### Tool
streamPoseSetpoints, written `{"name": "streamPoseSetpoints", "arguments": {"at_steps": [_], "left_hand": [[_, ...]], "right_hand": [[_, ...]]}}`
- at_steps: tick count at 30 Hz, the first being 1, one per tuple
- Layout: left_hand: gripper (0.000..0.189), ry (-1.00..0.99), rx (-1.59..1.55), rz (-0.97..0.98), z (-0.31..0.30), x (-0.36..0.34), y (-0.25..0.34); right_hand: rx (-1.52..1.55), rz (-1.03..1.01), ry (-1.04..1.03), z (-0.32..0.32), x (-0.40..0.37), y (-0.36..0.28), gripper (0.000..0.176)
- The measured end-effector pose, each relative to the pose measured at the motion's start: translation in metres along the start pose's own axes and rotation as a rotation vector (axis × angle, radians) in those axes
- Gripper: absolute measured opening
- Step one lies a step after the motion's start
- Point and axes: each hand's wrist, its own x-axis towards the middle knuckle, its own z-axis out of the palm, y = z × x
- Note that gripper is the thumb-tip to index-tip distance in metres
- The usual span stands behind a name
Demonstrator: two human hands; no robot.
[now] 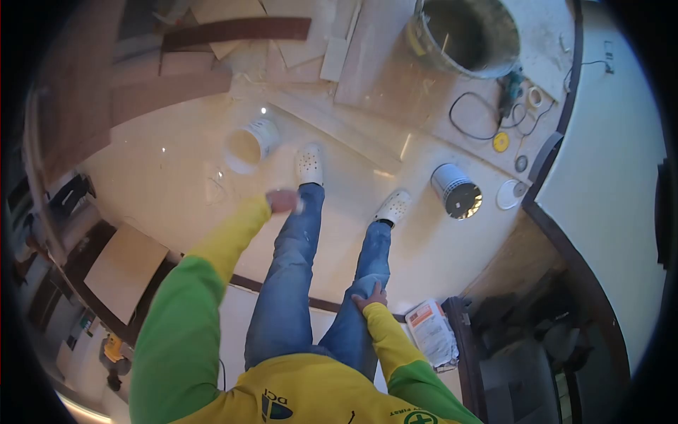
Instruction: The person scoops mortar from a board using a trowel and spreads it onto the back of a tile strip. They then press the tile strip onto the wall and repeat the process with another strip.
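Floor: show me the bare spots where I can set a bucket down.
Bare polished floor lies left of the white bucket, up to the dark boards, and between the right shoe and the ribbed can. Crowded: tile offcuts at the top, cable and discs by the drum.

Open floor (155, 184) spreads below the left hand (284, 201), with only the white bucket (248, 145) standing just ahead. Rightward, a ribbed canister (456, 191) blocks the way near the wall; stacked boards (176, 78) crowd the far side.
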Motion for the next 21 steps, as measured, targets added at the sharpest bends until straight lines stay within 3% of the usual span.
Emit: {"name": "streamPoseSetpoints", "arguments": {"at_steps": [1,2,4,6,8,10,12,15,17,21], "left_hand": [[0.035,0.184,0.024,-0.401,-0.025,0.025,0.013],[0.035,0.476,-0.172,-0.402,-0.024,0.06,-0.024],[0.036,0.625,-0.234,-0.606,-0.056,0.106,-0.012],[0.038,0.754,0.016,-0.468,-0.025,0.179,-0.115],[0.042,0.499,-0.426,-0.669,-0.05,0.216,-0.11],[0.051,0.798,-0.991,-1.044,-0.071,0.249,-0.058],[0.062,0.893,-1.171,-1.069,-0.062,0.287,-0.075],[0.072,0.838,-1.31,-1.17,-0.068,0.33,-0.093],[0.085,1.035,-1.155,-1.321,-0.044,0.355,-0.149],[0.083,1.132,-1.118,-1.379,-0.051,0.355,-0.124]], "right_hand": [[-0.002,0.018,-0.027,0.002,0.003,-0.012,0.099],[-0.037,0.071,-0.035,-0.002,0.006,-0.028,0.098],[-0.074,0.136,-0.026,-0.001,0.025,-0.04,0.094],[-0.077,0.159,-0.059,-0.001,0.039,-0.047,0.09],[-0.082,0.187,-0.085,0.004,0.047,-0.048,0.087],[-0.087,0.168,-0.052,0.009,0.055,-0.047,0.081],[-0.099,0.17,-0.058,0.007,0.057,-0.044,0.079],[-0.104,0.163,-0.07,0.004,0.062,-0.04,0.077],[-0.092,0.127,-0.078,0.005,0.065,-0.036,0.077],[-0.108,0.112,-0.041,0.003,0.066,-0.032,0.077]]}}
